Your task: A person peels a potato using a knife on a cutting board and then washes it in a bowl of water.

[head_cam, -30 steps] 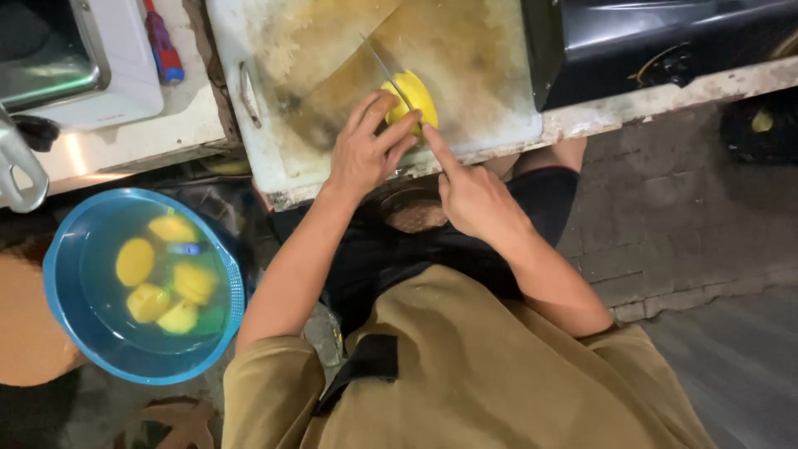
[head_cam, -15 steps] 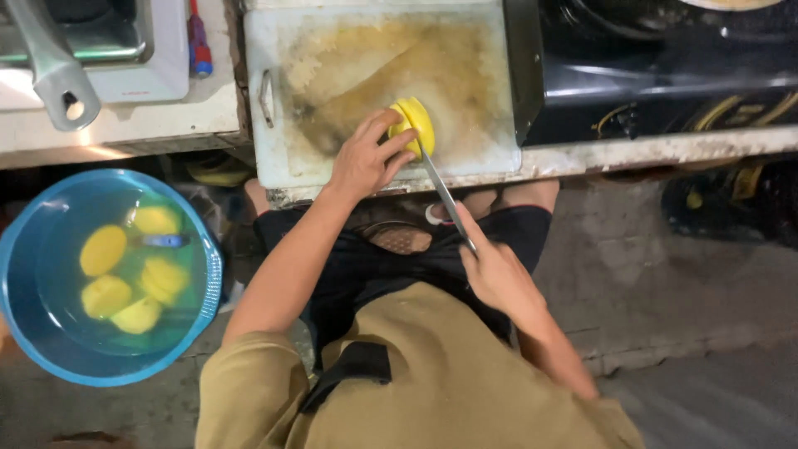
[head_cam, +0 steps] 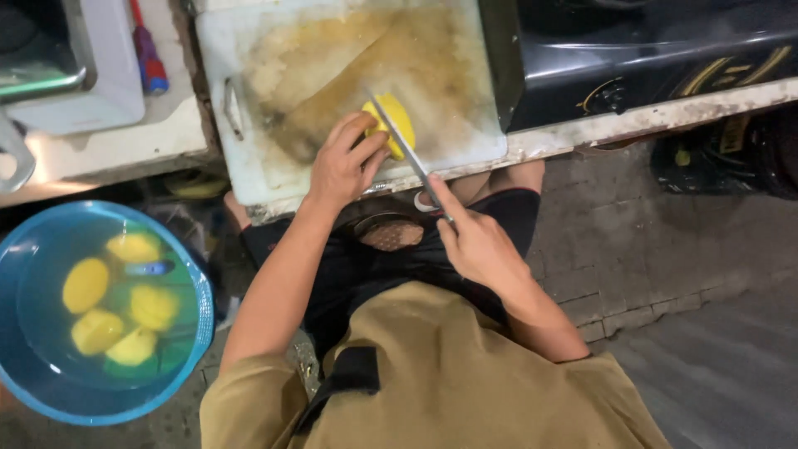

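Nearest me, my right hand (head_cam: 478, 245) hangs off the front edge of the bench (head_cam: 582, 133), its grip closed round the handle of a knife (head_cam: 407, 154), forefinger stretched along the back. The blade runs up and away from that hand, slanting toward the far left, and its far part lies across the yellow piece (head_cam: 392, 123). So the piece lies ahead and to the left of the knife hand, at the blade's outer end, with the blade crossing it at a slant.

My left hand (head_cam: 345, 162) is the nearer one to the piece: it reaches over the front edge of the board (head_cam: 249, 50) and its fingertips press against the left side of the piece, pinning it, just beside the blade.

The piece sits on the board close to the board's front edge, right of middle. It is a rounded, smooth, bright yellow lump, peeled by the look of it; whether the knife has bitten in I cannot tell.

The board is white, stained brownish yellow across its middle.

Down at my left, below the bench's front edge, a blue bowl (head_cam: 195, 291) of water holds several more yellow lumps (head_cam: 85, 284).
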